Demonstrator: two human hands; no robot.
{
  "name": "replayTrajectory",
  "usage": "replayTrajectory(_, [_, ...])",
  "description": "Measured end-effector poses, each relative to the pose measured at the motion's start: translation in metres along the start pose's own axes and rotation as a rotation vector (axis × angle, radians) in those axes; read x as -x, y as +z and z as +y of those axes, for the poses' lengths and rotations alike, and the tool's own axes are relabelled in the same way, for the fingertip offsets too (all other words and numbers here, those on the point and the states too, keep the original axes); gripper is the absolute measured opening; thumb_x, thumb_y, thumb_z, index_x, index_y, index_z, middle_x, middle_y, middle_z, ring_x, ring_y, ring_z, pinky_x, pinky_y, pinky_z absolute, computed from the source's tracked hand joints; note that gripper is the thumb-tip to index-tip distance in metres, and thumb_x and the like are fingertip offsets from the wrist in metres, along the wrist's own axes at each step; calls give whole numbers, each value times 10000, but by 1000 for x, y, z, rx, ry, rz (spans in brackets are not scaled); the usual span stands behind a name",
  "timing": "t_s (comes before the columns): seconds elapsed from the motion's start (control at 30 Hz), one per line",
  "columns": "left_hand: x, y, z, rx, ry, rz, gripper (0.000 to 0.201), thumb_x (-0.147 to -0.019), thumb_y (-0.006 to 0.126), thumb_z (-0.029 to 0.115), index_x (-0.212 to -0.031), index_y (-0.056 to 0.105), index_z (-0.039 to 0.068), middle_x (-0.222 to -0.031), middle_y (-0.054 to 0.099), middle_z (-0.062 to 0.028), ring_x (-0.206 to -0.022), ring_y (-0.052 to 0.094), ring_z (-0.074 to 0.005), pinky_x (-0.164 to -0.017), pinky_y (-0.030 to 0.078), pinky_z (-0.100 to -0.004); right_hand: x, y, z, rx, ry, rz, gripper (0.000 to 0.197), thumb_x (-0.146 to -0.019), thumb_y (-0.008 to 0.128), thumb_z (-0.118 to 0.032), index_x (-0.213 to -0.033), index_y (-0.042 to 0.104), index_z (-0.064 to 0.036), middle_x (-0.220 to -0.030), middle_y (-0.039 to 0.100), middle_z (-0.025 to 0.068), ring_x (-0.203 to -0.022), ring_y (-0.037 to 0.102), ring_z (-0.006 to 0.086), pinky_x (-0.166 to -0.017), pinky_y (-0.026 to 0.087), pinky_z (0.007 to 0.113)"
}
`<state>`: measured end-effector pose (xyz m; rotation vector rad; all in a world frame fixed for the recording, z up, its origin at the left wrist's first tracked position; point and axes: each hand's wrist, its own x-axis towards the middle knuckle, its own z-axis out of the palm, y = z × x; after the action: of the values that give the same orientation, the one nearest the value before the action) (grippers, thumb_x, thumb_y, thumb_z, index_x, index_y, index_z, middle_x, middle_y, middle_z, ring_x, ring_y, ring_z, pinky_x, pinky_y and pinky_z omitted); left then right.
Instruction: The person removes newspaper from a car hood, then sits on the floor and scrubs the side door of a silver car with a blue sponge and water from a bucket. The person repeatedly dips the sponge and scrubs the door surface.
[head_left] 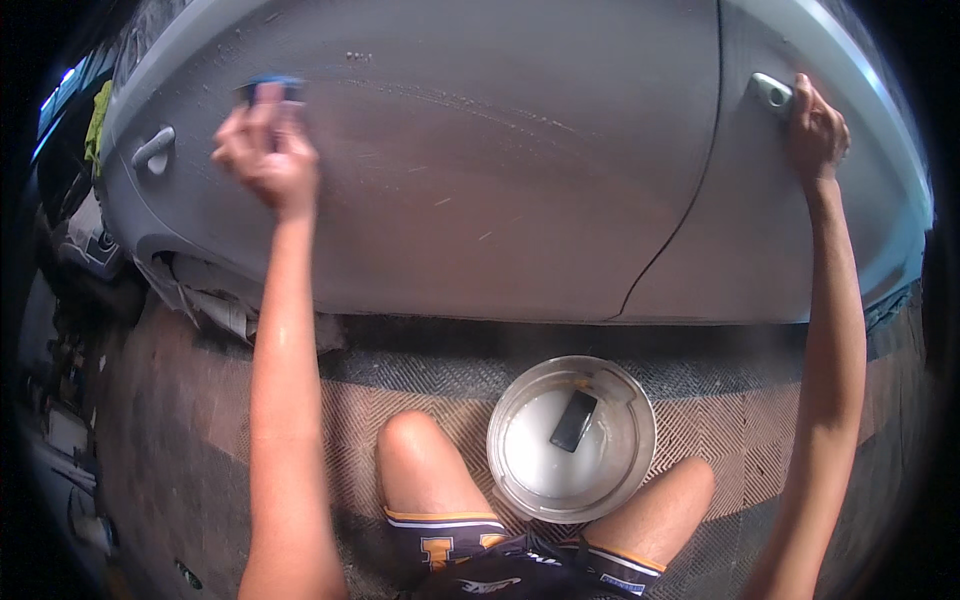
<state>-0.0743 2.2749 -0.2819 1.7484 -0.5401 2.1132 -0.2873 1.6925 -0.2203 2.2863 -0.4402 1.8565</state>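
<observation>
Both my arms reach up to the grey side of a car (520,200). My left hand (268,150), smeared by motion, grips a dark pad with a blue edge (272,82) against the upper left of the door panel. Whitish streaks and droplets run across the panel to the right of the pad. My right hand (820,130) is closed at the right-hand door handle (772,93), fingers bent round its right end. A pale round bucket (640,385) of cloudy liquid stands between my knees. In it rests a dark rectangular block (574,420).
Another door handle (153,148) sticks out at the far left. A dark seam (708,180) parts the two panels on the right. Ridged, checkered flooring (350,390) lies below the car. Assorted clutter (75,440) lines the left side.
</observation>
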Motion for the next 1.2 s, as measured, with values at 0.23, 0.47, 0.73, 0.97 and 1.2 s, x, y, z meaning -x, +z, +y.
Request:
replayTrajectory(0.23, [80,8,243,356,325,126,268,-850,817,360,-1030,713,191,-1031,663,12,-823,625,-194,-585,462,-302,-3,3,0,43,66,-153,599,-1092,368,-558,-1104,799,-143,-934,753,235,-929,748,431,-841,564,523])
replayTrajectory(0.47, [4,-7,-9,-2,-78,74,197,-958,768,180,-1153,776,150,-1083,614,-51,-1022,586,-254,-920,472,-423,-4,9,17,-5,108,-85,583,-1091,388,-563,-1135,803,-156,-983,767,204,-969,756,399,-852,563,489])
replayTrajectory(0.73, [107,8,224,441,398,4,327,-849,830,422,-1114,719,266,-1263,643,-35,-1109,592,-211,-981,451,-418,-2,5,19,24,85,-196,613,-1091,382,-582,-1112,787,-123,-924,752,227,-927,751,411,-823,555,509])
replayTrajectory(0.97, [5,-1,-31,6,-171,129,319,-958,731,49,-1264,722,138,-1127,582,-53,-1028,566,-237,-881,497,-398,3,9,3,-77,81,7,631,-1088,394,-578,-1043,803,-99,-901,753,221,-918,757,392,-826,557,486])
replayTrajectory(1.2, [117,-3,209,495,330,-123,380,-843,823,387,-1154,691,213,-1177,638,-21,-1084,595,-176,-891,465,-358,-3,6,32,45,14,-132,606,-1102,391,-564,-1096,802,-119,-881,751,221,-879,763,361,-786,555,468])
